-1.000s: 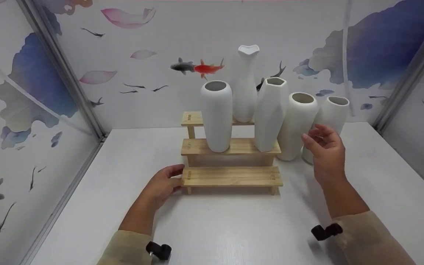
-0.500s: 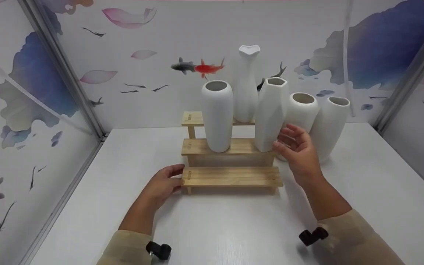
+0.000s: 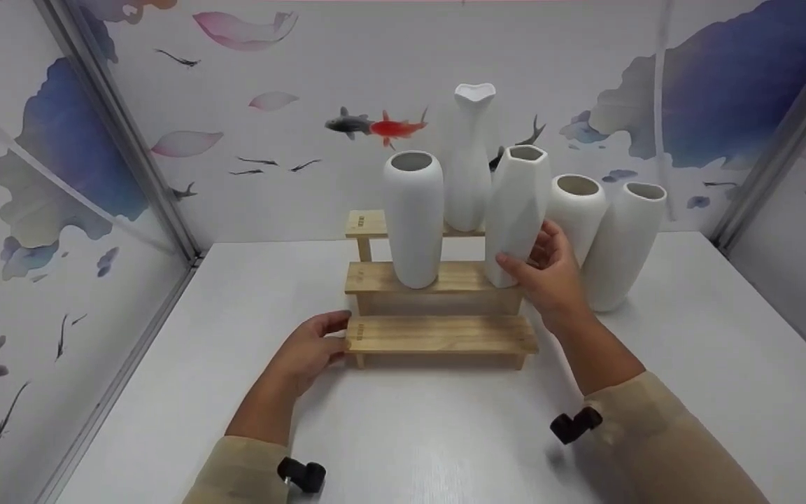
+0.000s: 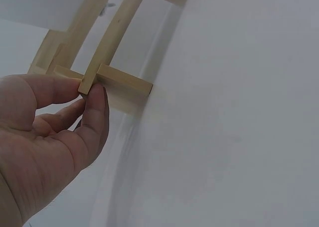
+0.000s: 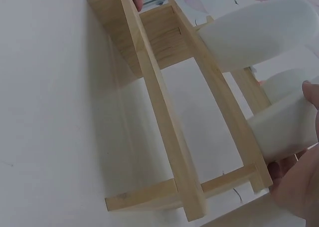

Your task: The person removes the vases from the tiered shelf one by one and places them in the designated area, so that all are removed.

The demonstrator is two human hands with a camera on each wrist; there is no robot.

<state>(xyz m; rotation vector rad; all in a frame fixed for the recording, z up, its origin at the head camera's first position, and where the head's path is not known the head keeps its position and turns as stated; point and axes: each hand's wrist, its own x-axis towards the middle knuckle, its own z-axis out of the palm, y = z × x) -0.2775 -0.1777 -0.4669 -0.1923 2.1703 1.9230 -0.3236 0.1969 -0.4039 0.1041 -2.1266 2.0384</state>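
Note:
A three-step wooden stand (image 3: 441, 334) is on the white table. My left hand (image 3: 310, 352) pinches the left end of its lowest board, thumb and fingers on either face in the left wrist view. On the middle step stand a smooth round white vase (image 3: 413, 224) and, at the right end, a faceted white vase (image 3: 517, 203). My right hand (image 3: 550, 280) grips the faceted vase low down, thumb across its front and fingers around its right side. A tall white vase (image 3: 467, 164) with a wavy rim stands on the top step, partly hidden.
To the right of the stand, two more white vases are on the table: a round-mouthed vase (image 3: 578, 210), partly behind my right hand, and an oval-mouthed vase (image 3: 623, 252). Printed wall panels (image 3: 270, 189) enclose the table (image 3: 403, 434) at the back and sides.
My right hand has moved left from beside the oval-mouthed vase to the faceted vase and taken hold of it. The oval-mouthed vase shows more fully now. My left hand has stayed put.

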